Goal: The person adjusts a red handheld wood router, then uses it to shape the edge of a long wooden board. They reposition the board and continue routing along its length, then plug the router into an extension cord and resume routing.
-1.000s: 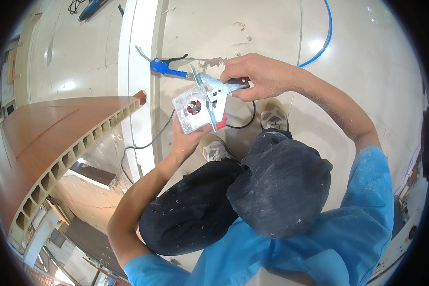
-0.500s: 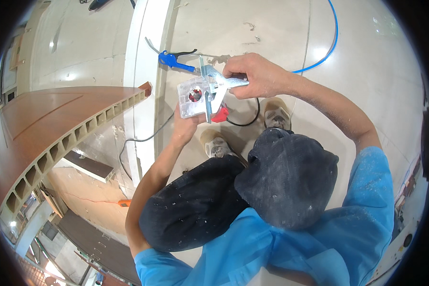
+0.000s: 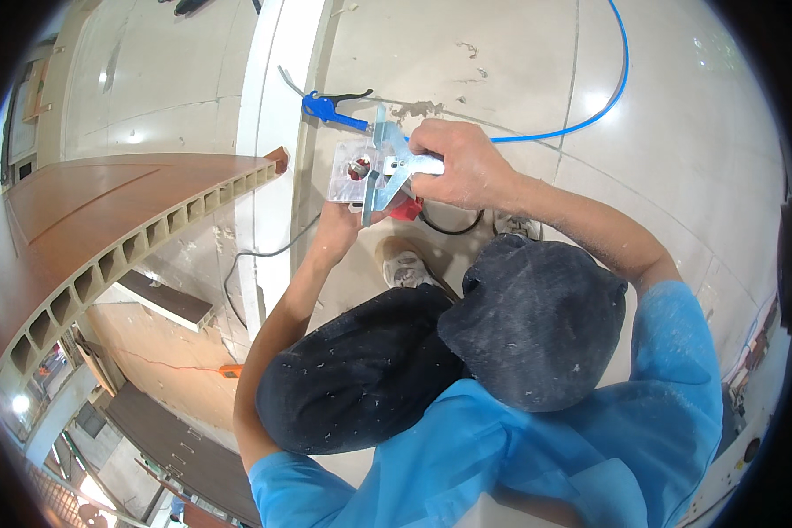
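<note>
The left hand [image 3: 338, 225] is grasping the red tool [image 3: 407, 209] beneath its clear square base [image 3: 341, 183]; to the right, the metal bracket [image 3: 407, 164] is running its crossbar [image 3: 367, 208] near to far, its tongue [image 3: 429, 165] pointing rightward, where the nearer right hand [image 3: 465, 162] is pinching it.

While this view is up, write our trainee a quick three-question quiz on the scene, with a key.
1. Which hand grips the silver metal piece?
2. True or false: the blue air gun is gripped in a hand.
3. What colour shows on the corded tool in the left hand? a) green b) yellow c) red

Key: 1. The right hand. 2. False; the blue air gun lies ungripped. 3. c.
</note>
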`<move>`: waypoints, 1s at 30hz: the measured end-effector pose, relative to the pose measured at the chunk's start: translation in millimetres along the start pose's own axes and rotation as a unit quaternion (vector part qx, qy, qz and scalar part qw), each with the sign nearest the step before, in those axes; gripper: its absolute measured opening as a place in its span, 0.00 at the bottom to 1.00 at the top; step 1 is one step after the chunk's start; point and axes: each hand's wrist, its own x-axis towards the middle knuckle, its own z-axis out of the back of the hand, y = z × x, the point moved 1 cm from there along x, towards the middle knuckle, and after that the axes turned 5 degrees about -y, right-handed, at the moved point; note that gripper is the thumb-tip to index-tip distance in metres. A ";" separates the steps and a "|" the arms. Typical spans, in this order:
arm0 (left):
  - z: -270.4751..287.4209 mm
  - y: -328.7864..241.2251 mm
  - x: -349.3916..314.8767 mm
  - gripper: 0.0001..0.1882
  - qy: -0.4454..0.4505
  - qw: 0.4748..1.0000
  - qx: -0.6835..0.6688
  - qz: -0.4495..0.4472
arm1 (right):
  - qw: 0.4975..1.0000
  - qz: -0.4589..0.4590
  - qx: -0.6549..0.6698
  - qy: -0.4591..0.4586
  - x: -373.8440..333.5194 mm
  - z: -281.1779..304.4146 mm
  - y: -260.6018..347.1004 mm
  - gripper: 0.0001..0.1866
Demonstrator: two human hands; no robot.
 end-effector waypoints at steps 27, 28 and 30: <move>-50.6 -110.6 112.7 0.06 -0.070 0.729 0.574 -0.366 | 0.971 -0.237 0.012 -0.028 63.5 7.6 -88.3 0.19; -51.2 -104.3 115.6 0.06 -0.084 0.716 0.576 -0.385 | 0.972 -0.236 0.013 -0.014 65.7 5.6 -91.7 0.19; -48.4 -93.7 120.8 0.06 -0.092 0.694 0.592 -0.398 | 0.974 -0.225 0.018 0.008 74.2 1.8 -98.4 0.20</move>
